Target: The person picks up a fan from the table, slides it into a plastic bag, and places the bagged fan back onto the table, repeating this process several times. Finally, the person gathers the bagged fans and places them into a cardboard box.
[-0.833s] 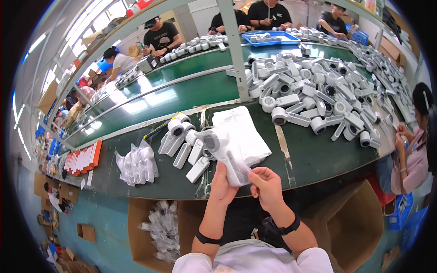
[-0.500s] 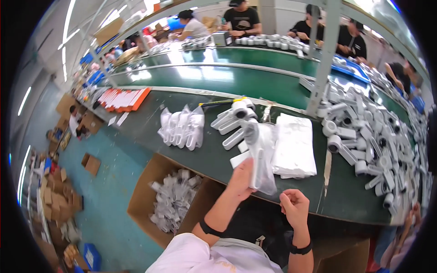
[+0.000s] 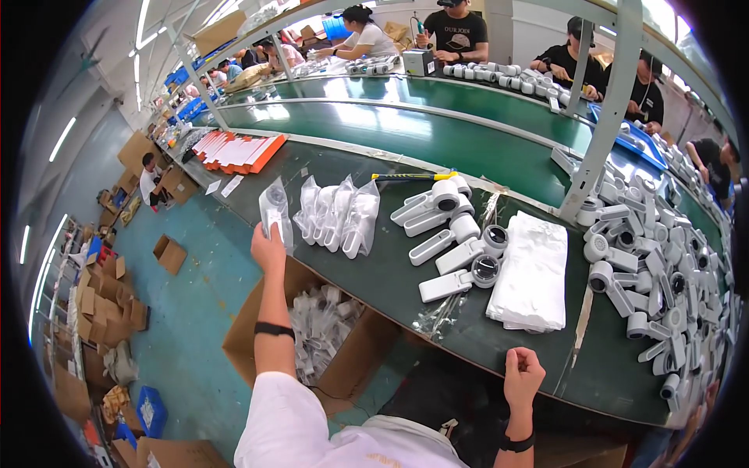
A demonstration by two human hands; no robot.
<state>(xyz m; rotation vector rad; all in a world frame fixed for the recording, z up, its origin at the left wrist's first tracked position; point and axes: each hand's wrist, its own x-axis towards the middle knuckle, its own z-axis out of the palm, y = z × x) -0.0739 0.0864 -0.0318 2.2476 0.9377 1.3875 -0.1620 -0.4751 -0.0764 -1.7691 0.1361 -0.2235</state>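
My left hand (image 3: 269, 251) is closed on the handle end of a white handheld device with a round head (image 3: 275, 204), sealed in a clear plastic bag. It holds this at the left end of a row of similar bagged devices (image 3: 339, 217) on the dark green bench. My right hand (image 3: 523, 376) hovers by the bench's front edge, fingers curled in and nothing visible in them. Beyond it lies a stack of white plastic bags (image 3: 529, 273). Left of that stack sit several unbagged white devices (image 3: 460, 253), some with dark round lenses.
A big heap of unbagged devices (image 3: 647, 257) covers the bench's right side. A cardboard box (image 3: 242, 331) of bagged devices stands below the front edge. A yellow-black cutter (image 3: 413, 176) and orange-white cartons (image 3: 242, 152) lie farther back. A shelf post (image 3: 608, 117) rises before the green conveyor, with co-workers beyond.
My left hand has carried the bagged device leftward, from before the bag stack to the row's left end. My right hand stays curled near the front edge. The whole view has shifted.
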